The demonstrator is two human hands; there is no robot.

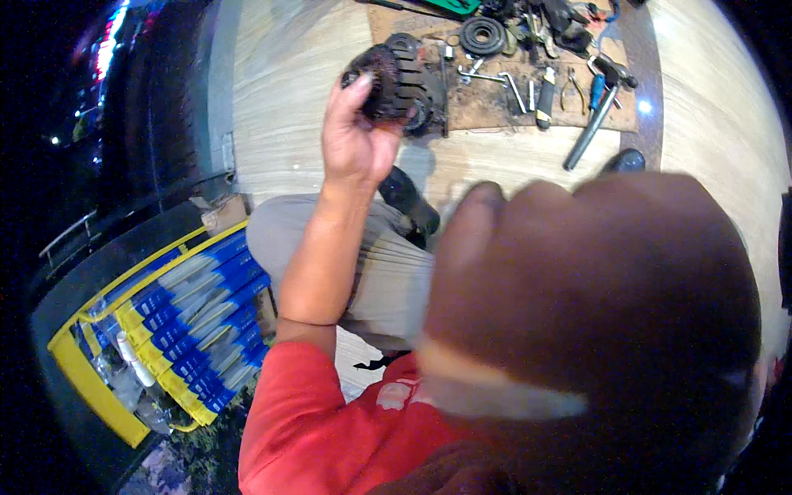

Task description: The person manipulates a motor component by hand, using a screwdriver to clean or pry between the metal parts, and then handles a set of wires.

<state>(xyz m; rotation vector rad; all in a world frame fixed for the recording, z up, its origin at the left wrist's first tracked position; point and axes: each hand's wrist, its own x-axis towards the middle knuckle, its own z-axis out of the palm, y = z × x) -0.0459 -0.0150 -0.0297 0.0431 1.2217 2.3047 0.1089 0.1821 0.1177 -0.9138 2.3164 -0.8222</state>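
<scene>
My left hand (359,136) is closed round a blackened, slotted round machine part (402,81), the thumb pressed on its near side. The part is held up over the left edge of a stained brown board (495,118). My right hand (594,272) fills the lower right, very close and blurred, with its knuckles uppermost. Its fingertips are hidden, and whether it holds anything does not show. On the board, nearest the held part, lie a bent metal wrench (484,77) and a black grooved ring (483,35).
A hammer (596,124), pliers (572,89) and a dark-handled tool (545,99) lie on the board's right side. Dark greasy parts (565,29) crowd the back. A black shoe (410,200) is near the board. At left stands a yellow rack (97,388) with blue packages.
</scene>
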